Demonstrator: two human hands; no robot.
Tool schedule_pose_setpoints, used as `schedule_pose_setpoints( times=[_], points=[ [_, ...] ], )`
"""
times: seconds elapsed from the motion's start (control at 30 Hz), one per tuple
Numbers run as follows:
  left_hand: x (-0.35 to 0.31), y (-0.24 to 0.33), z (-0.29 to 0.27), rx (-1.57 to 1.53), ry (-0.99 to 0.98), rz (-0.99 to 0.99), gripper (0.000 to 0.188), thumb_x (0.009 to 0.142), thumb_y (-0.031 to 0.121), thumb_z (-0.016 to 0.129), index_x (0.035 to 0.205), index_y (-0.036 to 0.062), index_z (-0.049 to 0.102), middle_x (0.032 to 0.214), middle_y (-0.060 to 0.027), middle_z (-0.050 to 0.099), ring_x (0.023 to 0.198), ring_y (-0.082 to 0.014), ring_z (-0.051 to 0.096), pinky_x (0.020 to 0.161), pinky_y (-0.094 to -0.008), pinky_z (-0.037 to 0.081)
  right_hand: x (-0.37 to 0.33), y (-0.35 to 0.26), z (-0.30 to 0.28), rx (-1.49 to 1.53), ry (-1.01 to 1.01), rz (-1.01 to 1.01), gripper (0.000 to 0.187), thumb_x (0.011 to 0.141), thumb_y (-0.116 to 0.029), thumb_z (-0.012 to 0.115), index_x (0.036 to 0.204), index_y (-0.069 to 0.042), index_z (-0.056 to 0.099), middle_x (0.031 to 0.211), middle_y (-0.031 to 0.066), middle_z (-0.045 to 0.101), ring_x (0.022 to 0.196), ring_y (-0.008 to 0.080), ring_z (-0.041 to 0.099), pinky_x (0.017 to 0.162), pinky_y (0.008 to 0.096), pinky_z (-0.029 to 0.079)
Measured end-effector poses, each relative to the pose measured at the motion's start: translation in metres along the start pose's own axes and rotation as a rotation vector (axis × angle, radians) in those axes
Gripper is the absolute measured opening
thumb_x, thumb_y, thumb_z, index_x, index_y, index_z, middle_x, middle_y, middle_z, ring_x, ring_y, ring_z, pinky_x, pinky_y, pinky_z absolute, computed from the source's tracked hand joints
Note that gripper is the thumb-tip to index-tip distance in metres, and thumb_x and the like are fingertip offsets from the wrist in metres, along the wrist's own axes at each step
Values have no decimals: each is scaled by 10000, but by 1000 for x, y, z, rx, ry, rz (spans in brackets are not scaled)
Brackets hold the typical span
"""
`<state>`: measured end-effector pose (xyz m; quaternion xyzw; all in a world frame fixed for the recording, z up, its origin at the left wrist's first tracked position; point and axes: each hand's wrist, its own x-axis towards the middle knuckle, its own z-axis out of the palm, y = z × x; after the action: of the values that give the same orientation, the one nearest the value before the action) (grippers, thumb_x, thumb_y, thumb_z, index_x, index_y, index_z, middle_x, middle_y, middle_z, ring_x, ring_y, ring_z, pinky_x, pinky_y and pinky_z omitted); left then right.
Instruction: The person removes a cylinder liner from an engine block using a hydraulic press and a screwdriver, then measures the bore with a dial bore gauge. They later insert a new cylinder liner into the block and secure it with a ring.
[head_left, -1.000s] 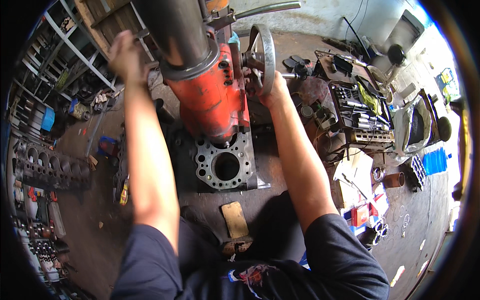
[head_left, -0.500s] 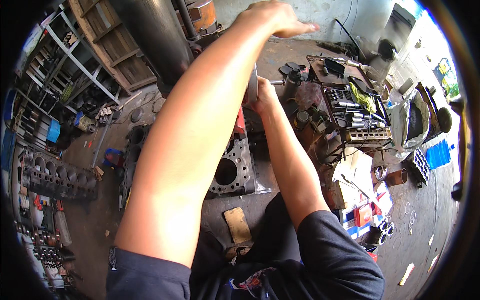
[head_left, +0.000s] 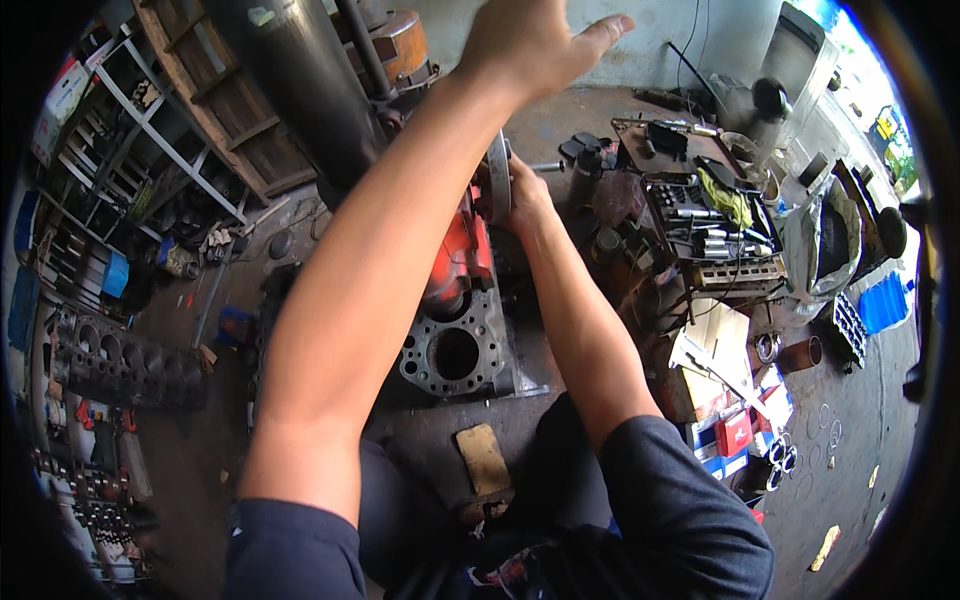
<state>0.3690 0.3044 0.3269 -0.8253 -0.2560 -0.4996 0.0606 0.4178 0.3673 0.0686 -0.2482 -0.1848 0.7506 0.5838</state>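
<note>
My right hand, one o'clock, grips the handwheel, presumably for leverage; left hand, twelve, fingers cropped: cannot tell

L forearm slants over the red machine head, blocking it from the L; handwheel w/ R hand at it plugs the R. Gap's btwn L and R forearms, down to the engine block. Black column bars upper L.

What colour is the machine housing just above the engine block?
The machine housing is red; the head view shows it best, though partly hidden.
</note>
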Motion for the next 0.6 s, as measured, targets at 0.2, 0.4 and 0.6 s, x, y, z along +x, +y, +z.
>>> schedule_pose_setpoints(
  times=[0.2,0.4,0.6],
  points=[
    [-77,10,-153,18,798,97,199,1006,60,526,1056,-104,627,1031,-195,712,949,-227,697,892,-359,570,-21,-46,-13,-450,502,-624,418,872,-347,774,1018,18,634,880,78,660,724,138,619,635,274,479],
    [-147,-129,-197,0,838,-566,268,969,246,657,1078,2,679,1028,-94,714,960,-157,673,804,-294,537,-34,-56,28,-756,-64,-510,276,970,-271,680,943,2,643,799,17,644,666,81,562,580,259,462],
    [-190,-211,-141,64,528,-812,368,926,334,706,1085,2,693,923,-82,715,837,-160,647,772,-316,512,-48,-46,51,-763,-9,-358,391,1069,-334,473,960,-9,662,784,-17,628,670,49,508,608,243,431]
  ],
)
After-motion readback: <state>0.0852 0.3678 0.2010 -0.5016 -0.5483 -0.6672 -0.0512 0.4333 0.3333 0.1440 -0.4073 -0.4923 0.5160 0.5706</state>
